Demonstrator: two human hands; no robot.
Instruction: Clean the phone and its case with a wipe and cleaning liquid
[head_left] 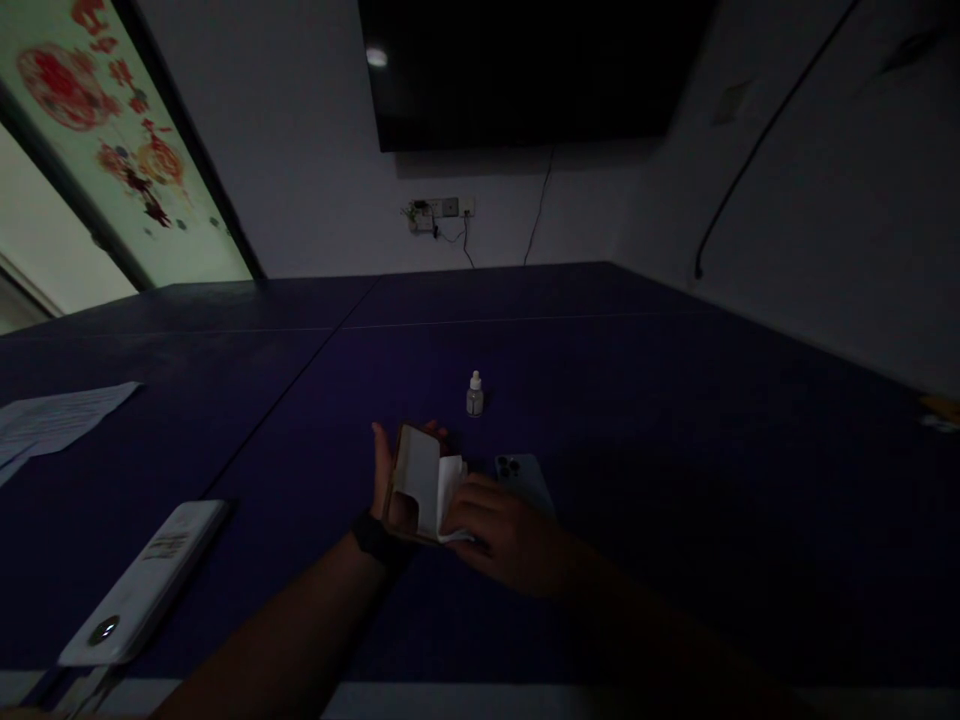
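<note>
My left hand [382,463] wears a dark wristband and supports a small brown-edged box [418,470] from below and behind. The box is tilted toward me, with a pale inside and a rounded cut-out near its lower corner. At the box's right side, the fingers of my right hand [499,525] are closed on a thin white sheet [448,482]; whether it is paper or cloth I cannot tell. A light-blue phone [531,480] lies back up just beyond my right hand, partly hidden by it. Farther off stands a small clear dropper bottle [475,400] with a white top.
A white power bank [150,580] with a cable lies at the front left of the dark blue table [315,420]. Printed papers [64,420] rest at the left edge. A dark screen [532,70] hangs on the wall above sockets [442,208] and loose cables.
</note>
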